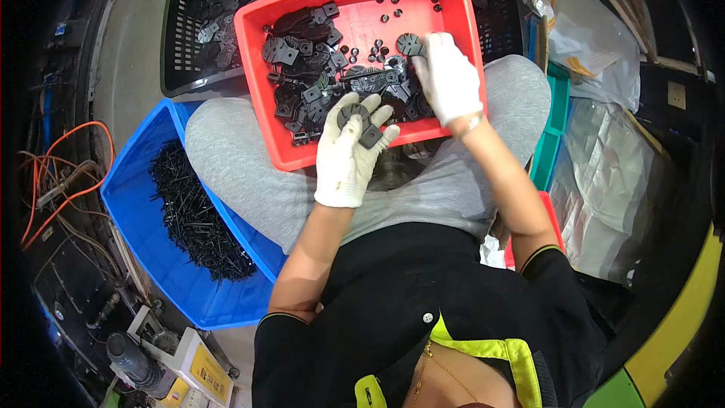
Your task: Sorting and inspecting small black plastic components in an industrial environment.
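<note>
A red plastic tray rests across my lap, with a heap of black plastic parts in its left and middle. My left hand, in a white glove, is over the tray's near edge. Its thumb and fingers hold a black plastic part with a rounded head and a square tab. Also gloved in white, my right hand is above the tray's right side. The fingers are closed at a round, grooved black part, partly hidden by them. Several small black round pieces lie loose on the tray floor.
Black perforated crates with more dark parts stand beyond the tray. At my left is a blue bin of thin black pieces. An orange cable lies farther left. Plastic bags and a green bin are at right.
</note>
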`<state>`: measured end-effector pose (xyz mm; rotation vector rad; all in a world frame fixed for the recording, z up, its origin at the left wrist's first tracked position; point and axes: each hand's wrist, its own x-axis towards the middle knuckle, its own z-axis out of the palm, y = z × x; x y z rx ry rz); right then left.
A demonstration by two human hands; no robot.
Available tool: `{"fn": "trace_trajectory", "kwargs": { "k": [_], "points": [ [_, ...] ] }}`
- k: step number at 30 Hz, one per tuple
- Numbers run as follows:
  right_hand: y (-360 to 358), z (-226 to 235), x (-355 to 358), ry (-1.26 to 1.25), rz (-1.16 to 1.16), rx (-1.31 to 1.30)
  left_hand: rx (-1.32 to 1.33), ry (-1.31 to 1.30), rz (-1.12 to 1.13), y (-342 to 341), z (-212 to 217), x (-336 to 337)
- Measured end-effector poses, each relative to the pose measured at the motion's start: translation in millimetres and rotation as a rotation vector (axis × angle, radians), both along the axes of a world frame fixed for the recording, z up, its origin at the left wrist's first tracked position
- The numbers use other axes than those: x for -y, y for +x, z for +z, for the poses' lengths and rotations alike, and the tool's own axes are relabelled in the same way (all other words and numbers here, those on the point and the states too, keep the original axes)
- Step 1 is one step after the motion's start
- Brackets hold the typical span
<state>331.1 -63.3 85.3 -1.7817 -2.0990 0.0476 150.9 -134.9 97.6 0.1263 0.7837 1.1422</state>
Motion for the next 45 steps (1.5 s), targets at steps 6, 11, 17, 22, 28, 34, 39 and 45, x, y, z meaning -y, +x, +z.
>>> {"fn": "trace_trajectory", "kwargs": {
  "k": [6, 11, 17, 22, 28, 34, 39, 45],
  "points": [
    [18, -31, -24, -0.18, -0.062, 0.183, 0.194, -0.061, 0.129, -3, -13, 3],
    [-18, 33, 42, -0.225, 0.063, -0.412, 0.1, 0.009, 0.169, 3, -8, 12],
    [-18, 31, 74, -0.241, 0.189, -0.417, 0.014, -0.145, 0.141, 1, 7, 20],
    [7, 0, 34, -0.262, 0.03, -0.274, -0.027, -0.128, 0.152, -7, 7, 23],
    [-27, -18, -3, -0.108, 0.318, -0.01, -0.055, -0.187, 0.122, -9, 12, 29],
    [-16, -17, 1, -0.156, 0.225, -0.082, -0.077, -0.132, 0.159, -23, 9, 35],
    [-17, -18, 13, -0.245, 0.326, -0.163, -0.098, -0.109, 0.133, -25, 10, 38],
    [-27, -21, 12, -0.381, 0.389, 0.083, -0.073, -0.114, 0.115, -19, 6, 40]
  ]
}}
